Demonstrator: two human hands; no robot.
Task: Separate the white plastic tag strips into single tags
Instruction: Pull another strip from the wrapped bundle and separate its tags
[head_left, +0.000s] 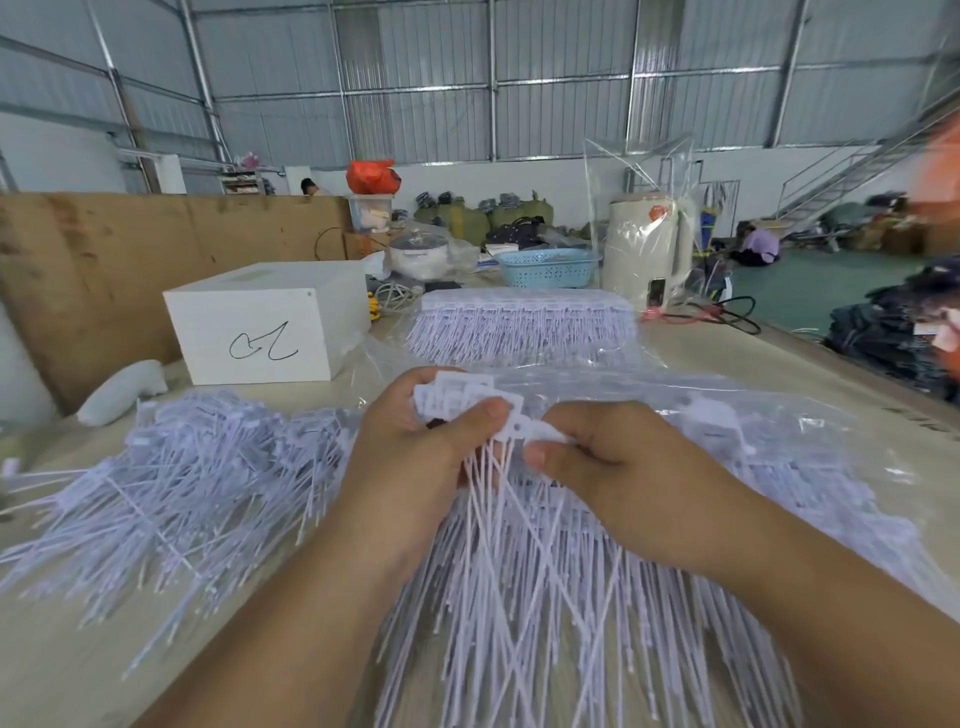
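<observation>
white tags (470, 397): bunch gripped in left hand (415, 441)
right hand (597, 457): pinches strip (540, 431)
step: snapping one off
next: twist apart

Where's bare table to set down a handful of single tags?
Bare table shows at the near left, below the loose tag pile and beside the left forearm. A strip shows right of the far tag strips. Centre and right are crowded with tags.
</observation>
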